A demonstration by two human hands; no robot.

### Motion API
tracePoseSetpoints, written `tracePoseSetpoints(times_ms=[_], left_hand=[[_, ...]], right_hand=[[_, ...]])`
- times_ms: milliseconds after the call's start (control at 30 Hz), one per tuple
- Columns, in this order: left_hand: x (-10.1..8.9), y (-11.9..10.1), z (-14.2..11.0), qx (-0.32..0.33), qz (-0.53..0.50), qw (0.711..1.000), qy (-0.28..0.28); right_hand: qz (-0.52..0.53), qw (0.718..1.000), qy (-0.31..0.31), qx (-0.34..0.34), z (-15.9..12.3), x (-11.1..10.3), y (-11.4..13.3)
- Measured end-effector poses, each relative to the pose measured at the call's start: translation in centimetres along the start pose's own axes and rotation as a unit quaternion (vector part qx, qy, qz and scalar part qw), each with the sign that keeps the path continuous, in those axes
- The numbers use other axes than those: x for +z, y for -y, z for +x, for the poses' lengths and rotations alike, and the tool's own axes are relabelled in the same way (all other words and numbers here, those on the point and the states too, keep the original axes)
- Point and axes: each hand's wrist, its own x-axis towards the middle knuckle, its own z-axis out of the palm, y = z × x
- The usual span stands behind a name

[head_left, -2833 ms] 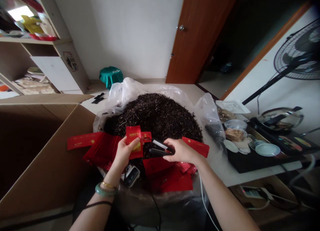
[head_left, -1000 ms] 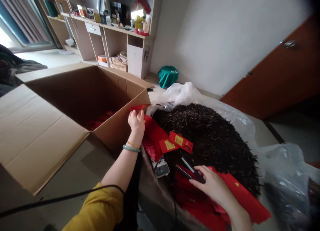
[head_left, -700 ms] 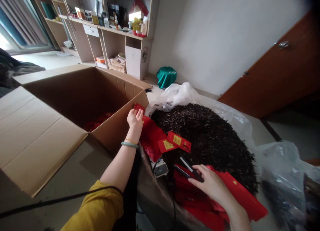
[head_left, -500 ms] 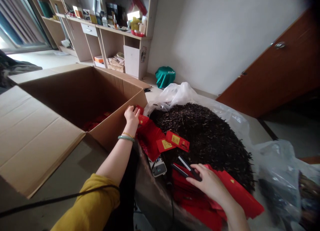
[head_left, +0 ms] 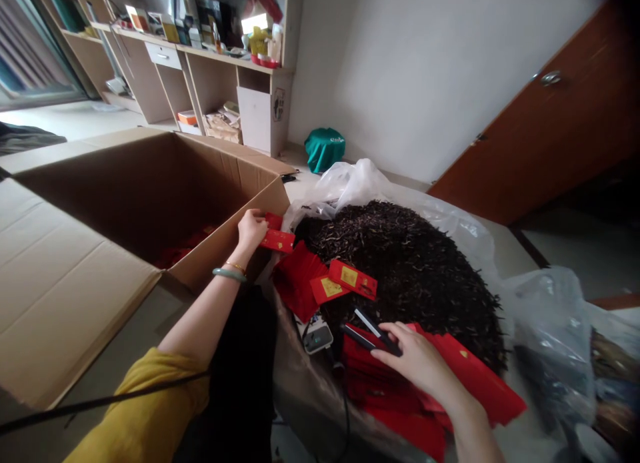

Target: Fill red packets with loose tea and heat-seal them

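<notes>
My left hand (head_left: 253, 229) is beside the near right wall of the cardboard box (head_left: 215, 246), its fingers closed on the end of a red packet (head_left: 277, 240) with gold print. Another red packet lies just behind it. In my right hand (head_left: 407, 349) is a black hand-held bag sealer (head_left: 377, 336) with two jaws apart and a pale strip along one. Two red packets with yellow labels (head_left: 353, 279) lie on the dark tea leaves (head_left: 400, 263). Beneath the sealer is a stack of flat red packets (head_left: 380, 379).
Clear plastic (head_left: 360, 179) surrounds the heaped leaves. A small white device with a dark display (head_left: 318, 339) sits at the near edge, with a black cable beside it. Red packets lie inside the box. A shelf unit (head_left: 255, 116) and a brown door (head_left: 530, 116) stand behind.
The view has turned left since the first frame, when my left hand held a packet near the sealer. My left fingers, spread half a second ago, have closed on another packet; the sealer stays in my right hand.
</notes>
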Motion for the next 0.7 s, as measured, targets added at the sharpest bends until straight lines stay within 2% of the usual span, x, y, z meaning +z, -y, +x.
tracePoseSetpoints(times_ms=[167,300,367,433,467,533,600,667,700], left_hand=[[0.6,-0.4,-0.1,0.059,0.135,0.988,0.04],[0.5,-2.1,-0.9,0.106,0.189,0.976,0.03],[-1.2,-3.9,-1.1,0.207,0.224,0.952,-0.02],[-3.8,-6.2,-0.9,0.275,0.226,0.93,-0.097],[-5.2,-7.3,-0.8,0.294,0.23,0.919,-0.129],[-7.6,-9.0,-0.8,0.307,0.244,0.907,-0.157],[-8.5,-9.7,-1.6,0.315,0.263,0.895,-0.174],[-7.2,-9.0,-3.6,0.347,0.265,0.89,-0.133],[-5.9,-8.3,-5.0,0.354,0.264,0.895,-0.069]], right_hand=[[-0.031,0.999,-0.002,-0.009,0.1,0.2,-0.3],[-0.044,0.999,-0.008,-0.016,0.1,0.5,-1.0],[-0.047,0.999,-0.008,-0.013,0.2,0.6,-1.2],[-0.048,0.999,-0.006,-0.009,0.1,0.5,-1.3],[-0.047,0.999,-0.006,-0.009,0.1,0.4,-1.2],[-0.041,0.999,-0.006,-0.01,0.0,0.2,-1.1],[-0.032,0.999,-0.007,-0.007,-0.2,-0.1,-0.8],[-0.027,1.0,-0.005,-0.006,-0.3,-0.4,-0.4],[-0.027,1.0,-0.004,-0.007,-0.5,-0.6,-0.1]])
